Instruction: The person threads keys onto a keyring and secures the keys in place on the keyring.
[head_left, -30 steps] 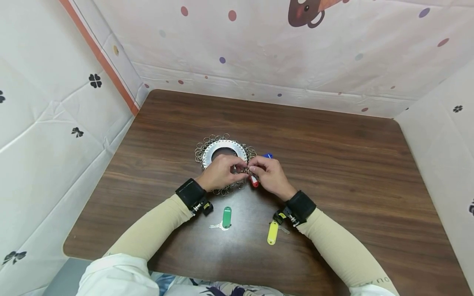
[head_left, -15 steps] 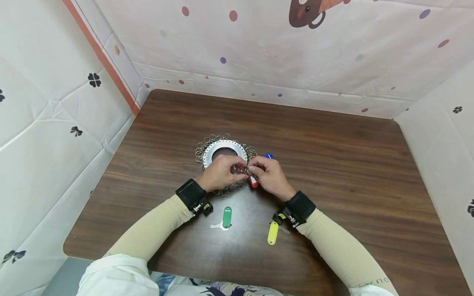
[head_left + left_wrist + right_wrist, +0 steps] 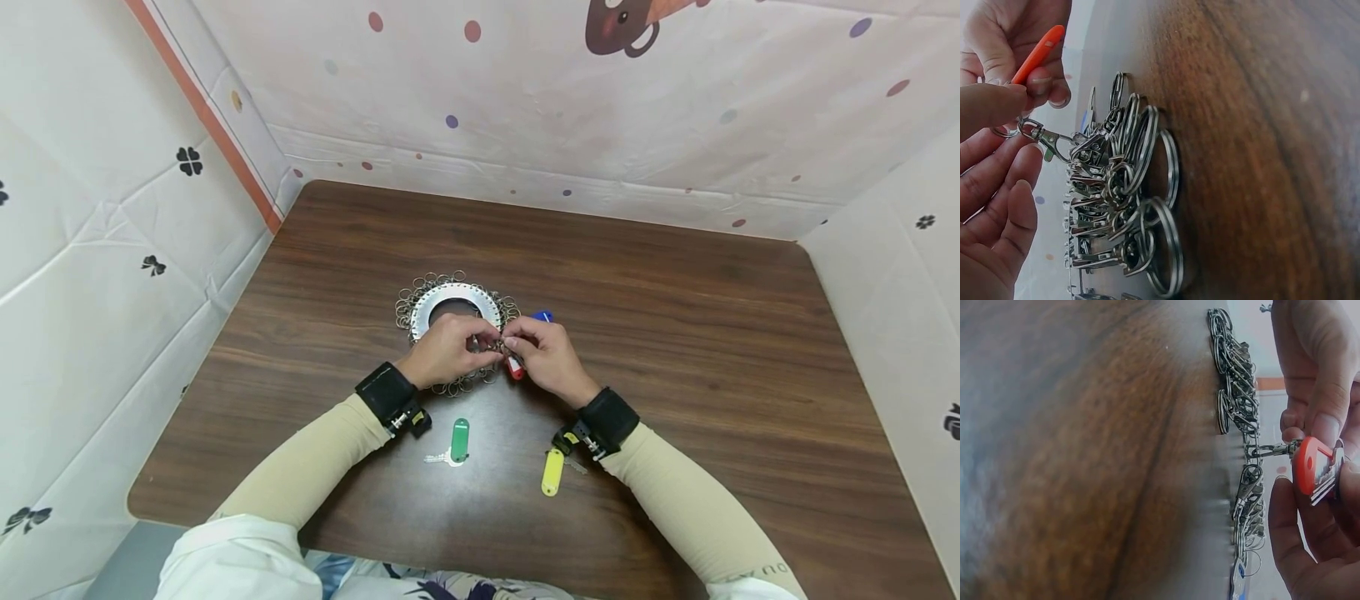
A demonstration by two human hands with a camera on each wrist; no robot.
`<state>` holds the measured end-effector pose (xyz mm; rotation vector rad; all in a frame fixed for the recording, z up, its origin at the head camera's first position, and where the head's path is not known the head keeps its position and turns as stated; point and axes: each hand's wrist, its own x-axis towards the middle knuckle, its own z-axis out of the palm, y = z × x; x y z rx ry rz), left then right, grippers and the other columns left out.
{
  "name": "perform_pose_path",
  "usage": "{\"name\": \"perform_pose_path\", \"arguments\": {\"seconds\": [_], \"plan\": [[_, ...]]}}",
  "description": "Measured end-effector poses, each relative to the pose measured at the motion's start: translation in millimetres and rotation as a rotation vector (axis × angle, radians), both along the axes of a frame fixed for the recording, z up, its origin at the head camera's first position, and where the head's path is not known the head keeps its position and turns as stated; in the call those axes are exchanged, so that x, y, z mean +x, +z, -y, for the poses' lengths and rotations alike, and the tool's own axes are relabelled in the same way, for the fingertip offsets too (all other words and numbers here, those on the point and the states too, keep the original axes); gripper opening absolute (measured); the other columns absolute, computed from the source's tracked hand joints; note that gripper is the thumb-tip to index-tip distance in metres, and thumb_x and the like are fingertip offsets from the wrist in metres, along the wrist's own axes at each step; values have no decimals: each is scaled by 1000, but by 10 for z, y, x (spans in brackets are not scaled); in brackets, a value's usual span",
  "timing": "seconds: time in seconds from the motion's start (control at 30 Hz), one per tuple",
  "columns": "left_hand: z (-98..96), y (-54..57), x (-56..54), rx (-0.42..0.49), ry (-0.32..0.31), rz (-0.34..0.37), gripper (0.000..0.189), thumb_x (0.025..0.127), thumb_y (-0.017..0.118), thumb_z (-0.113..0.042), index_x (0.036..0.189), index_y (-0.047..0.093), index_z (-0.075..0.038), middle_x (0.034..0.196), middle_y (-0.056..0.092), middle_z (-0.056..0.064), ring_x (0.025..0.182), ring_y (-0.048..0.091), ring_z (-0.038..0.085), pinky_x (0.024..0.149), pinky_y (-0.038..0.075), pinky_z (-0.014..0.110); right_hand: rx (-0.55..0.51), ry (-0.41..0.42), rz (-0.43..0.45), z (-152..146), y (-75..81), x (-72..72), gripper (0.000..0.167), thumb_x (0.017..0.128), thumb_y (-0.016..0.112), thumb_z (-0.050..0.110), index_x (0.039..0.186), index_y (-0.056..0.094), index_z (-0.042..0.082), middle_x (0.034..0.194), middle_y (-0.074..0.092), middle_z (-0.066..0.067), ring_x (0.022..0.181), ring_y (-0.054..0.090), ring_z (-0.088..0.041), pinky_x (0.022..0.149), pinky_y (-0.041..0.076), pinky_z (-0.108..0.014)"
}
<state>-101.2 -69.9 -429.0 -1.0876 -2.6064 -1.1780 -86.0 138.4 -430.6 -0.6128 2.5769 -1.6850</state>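
Note:
A metal ring disc (image 3: pixel 487 306) lies on the table, hung all round with swivel clasps and split rings (image 3: pixel 1147 150). At its right side my left hand (image 3: pixel 453 346) pinches the split ring (image 3: pixel 1001 132) of one clasp (image 3: pixel 1047 139) between thumb and finger. My right hand (image 3: pixel 551 358) meets it there and pinches a red key tag (image 3: pixel 1307 466) with a silver key (image 3: pixel 1325 481). The fingertips hide how far the tag's loop sits on the split ring. In the head view the red tag's lower end hangs below the fingers.
A blue key tag (image 3: pixel 543 316) lies just beyond my right hand, by the disc. Nearer the front edge lie a green tag (image 3: pixel 460 442) with a key (image 3: pixel 438 458) and a yellow tag (image 3: pixel 552 472) with its key. Patterned cloth walls (image 3: pixel 525 108) border the table (image 3: pixel 675 333).
Both hands keep their place at the disc's right side. The red key tag shifts very slightly between the fingers; the other things lie as before.

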Motion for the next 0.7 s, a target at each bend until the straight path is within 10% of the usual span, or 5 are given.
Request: {"name": "perform_pose_path", "arguments": {"seconds": [0.7], "plan": [[11,-4,7,-17,22,-28,23,83,88,-17,101,76,-7,88,77,4,79,70,15,73,60,31,-7,8,1,23,-14,-7,11,96,66,-4,91,73,2,87,73,-14,79,61,-14,74,50,-20]]}}
